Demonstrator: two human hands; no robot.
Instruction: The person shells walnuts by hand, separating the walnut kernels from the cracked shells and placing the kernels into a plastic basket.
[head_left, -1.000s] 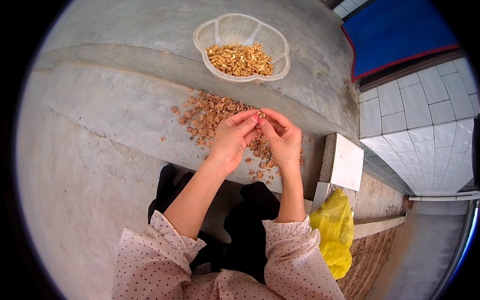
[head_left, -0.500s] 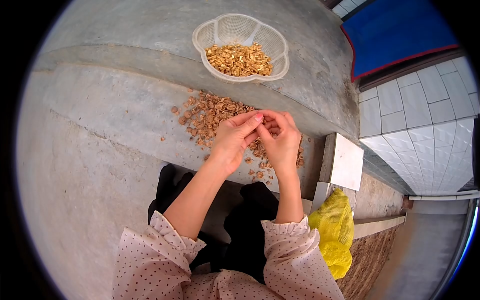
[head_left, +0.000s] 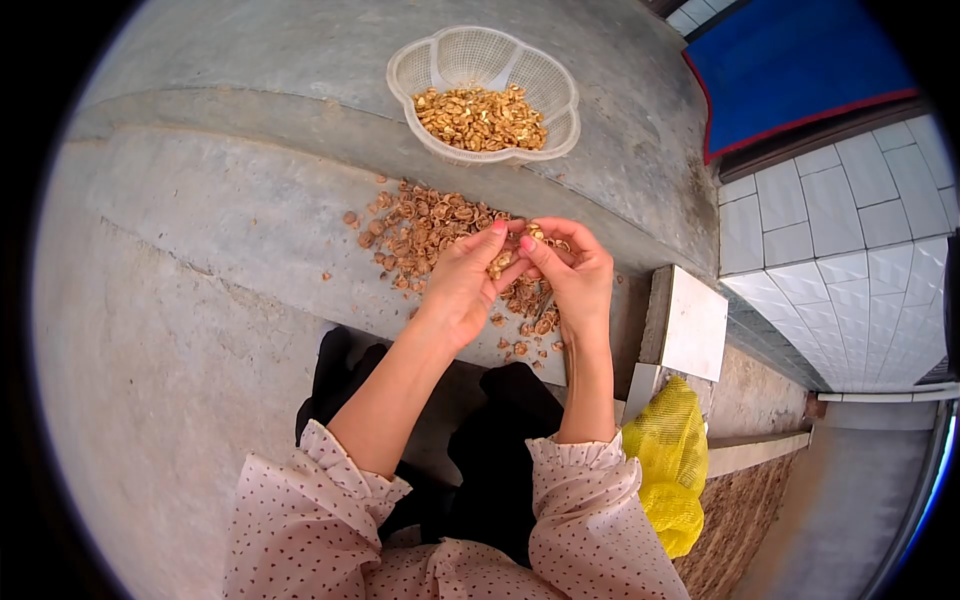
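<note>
My left hand (head_left: 462, 285) is closed around a pale walnut kernel (head_left: 501, 263), held between thumb and fingers. Close beside it, my right hand (head_left: 578, 282) pinches another walnut piece (head_left: 535, 231) near its thumb and index finger. Both hands hover over a heap of broken walnut shells (head_left: 425, 228) on the concrete step, and they hide part of it. Beyond the heap, on the higher step, stands a white scalloped plastic basket (head_left: 562, 100) with many walnut kernels (head_left: 480, 118) in it.
A yellow mesh bag (head_left: 668, 465) sits at the right, beside a block with a white tile top (head_left: 694, 325). White wall tiles (head_left: 810, 205) and a blue curtain (head_left: 800, 65) are at the upper right. My dark-clad knees lie below my hands.
My hands have drawn slightly apart, the right one moving a little right. Walnut pieces, hidden between the fingers before, now show in both hands.
</note>
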